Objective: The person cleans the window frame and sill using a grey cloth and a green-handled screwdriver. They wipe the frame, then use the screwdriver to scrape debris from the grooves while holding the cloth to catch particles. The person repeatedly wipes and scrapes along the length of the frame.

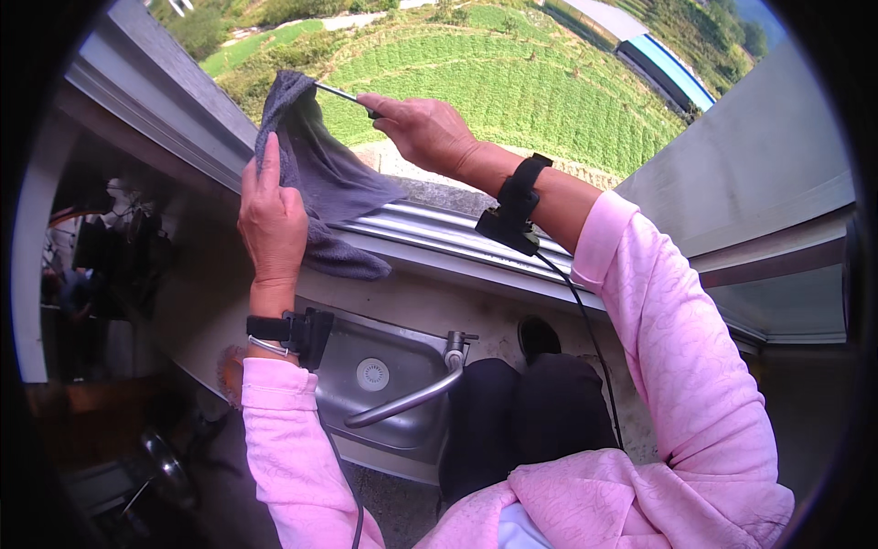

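Note:
A grey cloth drapes over the window frame's edge and hangs down across the sill track. With its index finger pointing up, my left hand presses on the cloth's left side; whether its fingers also grip the fabric is hard to see. My right hand grips a thin metal tool with a dark handle, perhaps a screwdriver. The tool's far end meets the top of the cloth, and its tip is hidden there.
Below the sill, a stainless steel sink with a curved faucet is set into the counter. My knees and a dark shoe are beside it. An open window panel stands at right. Outside lies a green field.

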Motion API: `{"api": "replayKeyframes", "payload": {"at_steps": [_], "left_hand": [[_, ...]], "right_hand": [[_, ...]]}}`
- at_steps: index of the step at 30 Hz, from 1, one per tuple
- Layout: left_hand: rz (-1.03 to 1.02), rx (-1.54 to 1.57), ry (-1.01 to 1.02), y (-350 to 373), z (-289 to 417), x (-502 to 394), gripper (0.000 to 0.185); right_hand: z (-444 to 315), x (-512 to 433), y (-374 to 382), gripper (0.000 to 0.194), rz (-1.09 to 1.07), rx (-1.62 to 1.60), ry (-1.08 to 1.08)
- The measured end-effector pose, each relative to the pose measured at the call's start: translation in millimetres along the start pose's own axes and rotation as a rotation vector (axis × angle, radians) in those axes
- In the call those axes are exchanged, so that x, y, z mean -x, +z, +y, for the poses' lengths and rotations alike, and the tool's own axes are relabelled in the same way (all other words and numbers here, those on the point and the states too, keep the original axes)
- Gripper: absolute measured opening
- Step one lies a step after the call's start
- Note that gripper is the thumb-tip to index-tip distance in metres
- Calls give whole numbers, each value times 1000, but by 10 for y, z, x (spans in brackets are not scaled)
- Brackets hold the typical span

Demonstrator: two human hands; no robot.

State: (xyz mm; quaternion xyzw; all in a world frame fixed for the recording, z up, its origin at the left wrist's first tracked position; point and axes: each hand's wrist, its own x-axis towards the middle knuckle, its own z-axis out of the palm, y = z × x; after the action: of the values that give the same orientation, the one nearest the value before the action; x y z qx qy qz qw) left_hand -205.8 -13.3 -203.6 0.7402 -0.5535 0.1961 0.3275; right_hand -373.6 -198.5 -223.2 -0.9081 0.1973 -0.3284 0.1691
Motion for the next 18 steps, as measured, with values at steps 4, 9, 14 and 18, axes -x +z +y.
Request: {"api": "replayKeyframes", "payload": {"at_steps": [4,9,14,18], "left_hand": [[264,189,276,-283,555,-569,62],[326,470,484,-553,1164,-764,60],[185,691,467,-518,1327,-507,63],[-366,720,258,44,1280,57,61]], "right_hand": [[-35,203,-857,53,239,-56,-98],[-196,770,-1756,51,361,-181,-63],[-598,1553,-2390,49,364,100,-95],[-883,2222,-2458,57,-58,262,354]]}}
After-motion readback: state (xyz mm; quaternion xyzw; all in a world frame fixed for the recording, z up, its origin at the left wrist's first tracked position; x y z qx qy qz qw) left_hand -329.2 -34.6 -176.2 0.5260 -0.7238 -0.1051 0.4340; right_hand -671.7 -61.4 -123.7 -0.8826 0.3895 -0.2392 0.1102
